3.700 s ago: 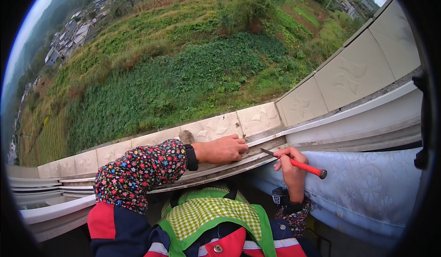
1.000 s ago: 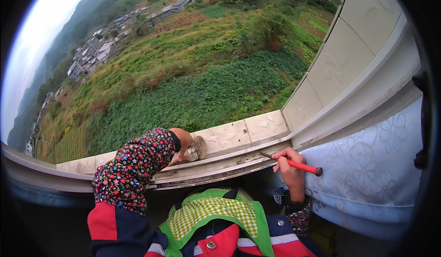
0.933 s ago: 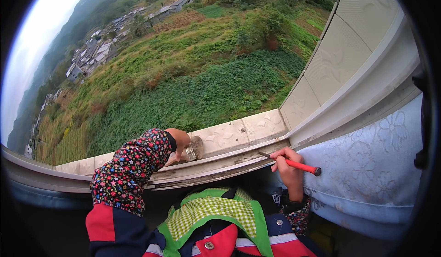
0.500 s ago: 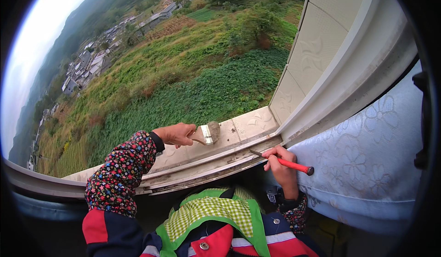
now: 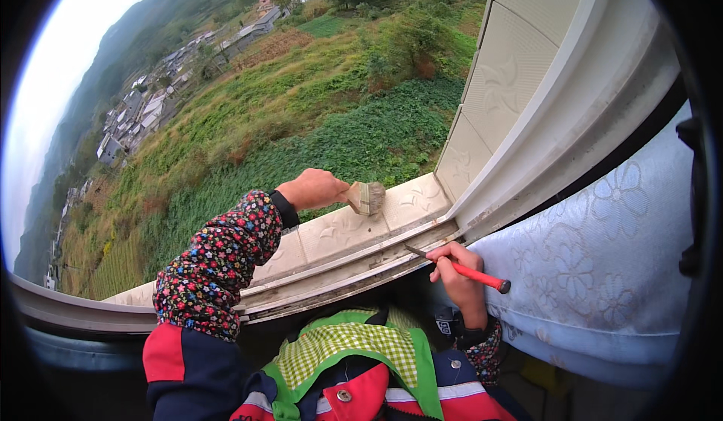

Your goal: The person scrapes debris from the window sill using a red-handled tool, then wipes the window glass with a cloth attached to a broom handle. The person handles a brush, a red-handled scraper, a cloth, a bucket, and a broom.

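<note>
My left hand [image 5: 313,189] is closed round the wooden handle of a flat paintbrush [image 5: 366,198]. The brush's pale bristles point right, at the outer edge of the tiled window ledge [image 5: 346,229]. In my right hand [image 5: 458,264] is a slim tool with a red handle [image 5: 482,276] and a dark, narrow metal tip. That tip reaches left to the dirty track of the window frame [image 5: 376,261]. Whether it touches the track I cannot tell.
A light blue curtain with flower patterns [image 5: 580,263] hangs at the right, close to my right hand. The white side frame [image 5: 527,180] and a tiled outer wall [image 5: 497,82] rise beside the opening. Beyond the ledge lies a green slope [image 5: 301,142], with houses farther off.
My left hand has carried the paintbrush outward and to the right, toward the ledge's outer edge. Dark debris on the ledge no longer shows. My right hand has barely moved.
</note>
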The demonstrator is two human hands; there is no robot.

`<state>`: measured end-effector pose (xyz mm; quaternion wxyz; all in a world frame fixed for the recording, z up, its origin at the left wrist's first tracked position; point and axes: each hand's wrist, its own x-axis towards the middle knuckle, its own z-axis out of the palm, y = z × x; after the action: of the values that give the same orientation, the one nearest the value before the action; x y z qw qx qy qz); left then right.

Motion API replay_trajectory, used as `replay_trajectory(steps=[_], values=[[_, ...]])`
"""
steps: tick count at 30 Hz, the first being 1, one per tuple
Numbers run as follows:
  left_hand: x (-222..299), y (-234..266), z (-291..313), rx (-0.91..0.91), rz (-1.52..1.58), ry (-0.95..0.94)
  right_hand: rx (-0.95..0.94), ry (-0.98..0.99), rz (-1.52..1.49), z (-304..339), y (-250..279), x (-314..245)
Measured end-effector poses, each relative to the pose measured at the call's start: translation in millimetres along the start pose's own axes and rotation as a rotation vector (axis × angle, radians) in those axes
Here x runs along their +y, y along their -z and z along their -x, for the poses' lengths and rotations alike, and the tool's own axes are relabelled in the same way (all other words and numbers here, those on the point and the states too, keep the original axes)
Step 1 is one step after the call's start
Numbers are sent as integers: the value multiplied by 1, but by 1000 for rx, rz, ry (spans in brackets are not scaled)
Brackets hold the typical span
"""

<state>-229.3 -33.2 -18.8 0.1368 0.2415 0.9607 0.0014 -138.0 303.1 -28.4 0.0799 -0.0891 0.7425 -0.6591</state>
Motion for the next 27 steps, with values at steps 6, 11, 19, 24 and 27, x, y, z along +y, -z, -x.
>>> replay_trajectory(steps=[6, 11, 19, 24, 27], values=[[-44, 53, 27, 42, 6, 260, 37, 8, -37, 2, -1, 4], [33, 10, -4, -52, 273, -40, -9, 6, -3, -1, -1, -1], [-60, 50, 72, -521, -695, 285, 18, 6, -18, 5, -1, 1], [-23, 57, 34, -31, 134, -12, 8, 1, 35, 3, -4, -2], [13, 28, 24, -298, 254, -43, -15, 4, 66, 4, -3, -4]])
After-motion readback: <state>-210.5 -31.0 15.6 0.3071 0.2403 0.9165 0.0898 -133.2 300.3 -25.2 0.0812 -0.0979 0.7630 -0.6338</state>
